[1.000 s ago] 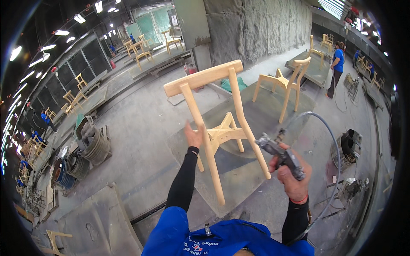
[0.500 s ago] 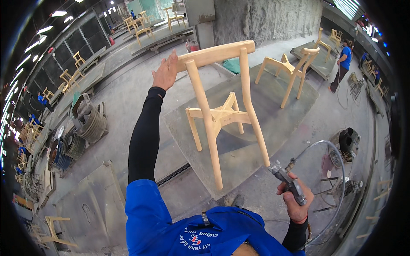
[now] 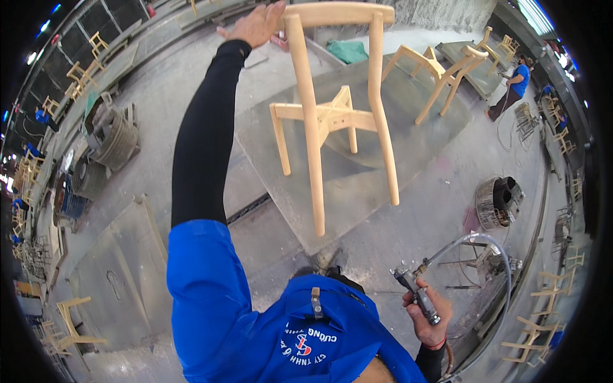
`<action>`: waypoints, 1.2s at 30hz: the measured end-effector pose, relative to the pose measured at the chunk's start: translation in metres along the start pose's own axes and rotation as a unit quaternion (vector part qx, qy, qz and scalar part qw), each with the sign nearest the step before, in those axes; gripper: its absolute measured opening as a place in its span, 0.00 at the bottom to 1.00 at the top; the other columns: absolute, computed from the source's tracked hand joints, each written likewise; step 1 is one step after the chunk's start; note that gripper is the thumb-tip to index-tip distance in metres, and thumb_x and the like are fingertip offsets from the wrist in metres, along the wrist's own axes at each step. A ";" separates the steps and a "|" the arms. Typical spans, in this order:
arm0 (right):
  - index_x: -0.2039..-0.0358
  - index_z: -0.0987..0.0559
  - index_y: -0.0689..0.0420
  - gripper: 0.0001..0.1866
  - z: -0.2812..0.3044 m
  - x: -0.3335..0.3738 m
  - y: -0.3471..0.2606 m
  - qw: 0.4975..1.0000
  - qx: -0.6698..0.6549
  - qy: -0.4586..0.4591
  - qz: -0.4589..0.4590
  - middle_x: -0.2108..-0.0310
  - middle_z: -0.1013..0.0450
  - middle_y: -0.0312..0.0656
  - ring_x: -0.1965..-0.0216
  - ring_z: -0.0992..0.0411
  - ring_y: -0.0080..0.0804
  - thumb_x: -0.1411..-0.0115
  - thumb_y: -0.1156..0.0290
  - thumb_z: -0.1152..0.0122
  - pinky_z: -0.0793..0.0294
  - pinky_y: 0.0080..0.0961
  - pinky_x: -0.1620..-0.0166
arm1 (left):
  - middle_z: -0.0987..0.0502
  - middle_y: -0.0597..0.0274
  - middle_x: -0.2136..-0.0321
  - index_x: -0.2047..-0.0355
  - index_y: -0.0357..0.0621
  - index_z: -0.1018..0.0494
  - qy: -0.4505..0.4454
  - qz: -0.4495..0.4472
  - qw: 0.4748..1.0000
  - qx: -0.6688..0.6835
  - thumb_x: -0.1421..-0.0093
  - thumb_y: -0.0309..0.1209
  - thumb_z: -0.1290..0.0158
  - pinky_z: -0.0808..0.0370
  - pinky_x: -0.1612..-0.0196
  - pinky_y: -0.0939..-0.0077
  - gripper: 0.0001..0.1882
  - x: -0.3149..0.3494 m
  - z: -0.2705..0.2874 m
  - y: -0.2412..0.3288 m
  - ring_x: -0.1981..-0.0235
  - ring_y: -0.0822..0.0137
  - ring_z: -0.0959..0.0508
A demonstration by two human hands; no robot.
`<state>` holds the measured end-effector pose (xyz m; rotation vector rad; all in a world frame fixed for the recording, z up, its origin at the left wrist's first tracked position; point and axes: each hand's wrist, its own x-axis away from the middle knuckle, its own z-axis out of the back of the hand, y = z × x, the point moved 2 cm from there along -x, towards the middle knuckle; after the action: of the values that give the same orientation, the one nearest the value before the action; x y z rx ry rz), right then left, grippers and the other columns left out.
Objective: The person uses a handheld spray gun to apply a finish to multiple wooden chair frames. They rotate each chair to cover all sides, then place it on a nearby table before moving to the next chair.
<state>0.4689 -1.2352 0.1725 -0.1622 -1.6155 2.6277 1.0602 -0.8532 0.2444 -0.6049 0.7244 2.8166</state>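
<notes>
A bare wooden chair frame [image 3: 311, 127] without a seat stands in front of me on a flat grey board [image 3: 268, 137]. Its curved backrest runs along the top, above slanted legs and a crossed seat support. My left hand [image 3: 255, 27] is stretched out against the left end of the backrest, fingers extended and thumb apart. In my right hand [image 3: 433, 316], lower right, is a metal spray gun [image 3: 416, 295], with the fingers wrapped round its handle. A clear hose [image 3: 504, 268] loops from the gun and down past my right forearm. The gun's nozzle end is apart from the chair.
A second chair frame [image 3: 440, 80] stands on the same board, behind to the right. Metal drums [image 3: 115, 137] are at the left, another bucket [image 3: 495, 201] at the right. A person in blue [image 3: 517, 83] stands at the far right. More chair frames [image 3: 73, 322] line both sides.
The view has tilted downward, so the chair sits higher and my shoes show. My left hand stays at the backrest end, and my right hand still grips the spray gun.
</notes>
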 end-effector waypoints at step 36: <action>0.44 0.22 0.66 0.29 -0.131 -0.005 -0.039 0.973 0.202 0.031 0.103 0.67 0.20 0.53 0.69 0.19 0.47 0.48 0.75 0.25 0.22 0.34 0.65 | 0.23 0.33 0.50 0.29 0.55 0.47 0.033 -0.198 0.965 -0.167 0.26 0.47 0.64 0.24 0.50 0.39 0.28 -0.133 -0.083 -0.050 0.51 0.35 0.21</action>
<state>0.4885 -1.1019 0.1484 -0.4050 -1.0636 3.0034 1.2215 -0.8592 0.2133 -0.7971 0.1075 2.5582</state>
